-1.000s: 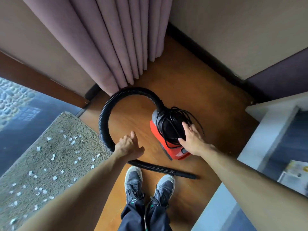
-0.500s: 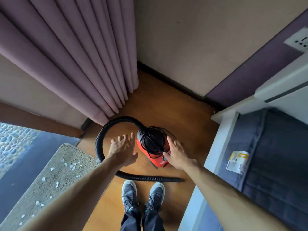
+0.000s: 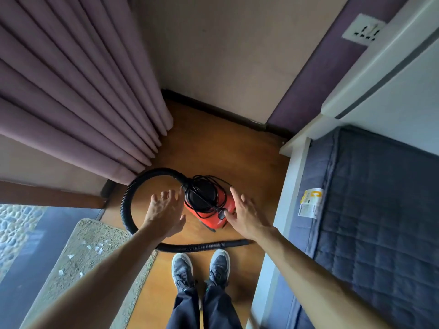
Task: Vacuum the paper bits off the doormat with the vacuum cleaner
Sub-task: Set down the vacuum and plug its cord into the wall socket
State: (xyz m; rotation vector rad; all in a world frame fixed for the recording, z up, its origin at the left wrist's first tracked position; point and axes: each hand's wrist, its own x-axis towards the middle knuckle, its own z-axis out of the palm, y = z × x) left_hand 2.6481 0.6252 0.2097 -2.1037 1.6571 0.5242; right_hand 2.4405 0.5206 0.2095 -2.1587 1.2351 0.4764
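A small red vacuum cleaner (image 3: pixel 209 210) with a black top and a black cord coiled over it stands on the wooden floor. Its black ribbed hose (image 3: pixel 128 200) loops to the left and ends on the floor just ahead of my shoes. My left hand (image 3: pixel 165 212) hovers open at the cleaner's left side. My right hand (image 3: pixel 244 214) is open at its right side, thumb near the cord's plug. A beige doormat (image 3: pixel 78 262) with several white paper bits (image 3: pixel 95 246) lies at the lower left, partly hidden by my left forearm.
Purple curtains (image 3: pixel 78 103) hang at the upper left. A white bed frame (image 3: pixel 288 198) with a dark blue mattress (image 3: pixel 380 222) fills the right side. A wall socket (image 3: pixel 363 30) sits high at the upper right. My shoes (image 3: pixel 202 267) stand on the wood floor.
My view has risen and tilted towards the wall and bed. My right hand has come off the cleaner's top to its right side, and my left hand has opened and moved up beside the cleaner.
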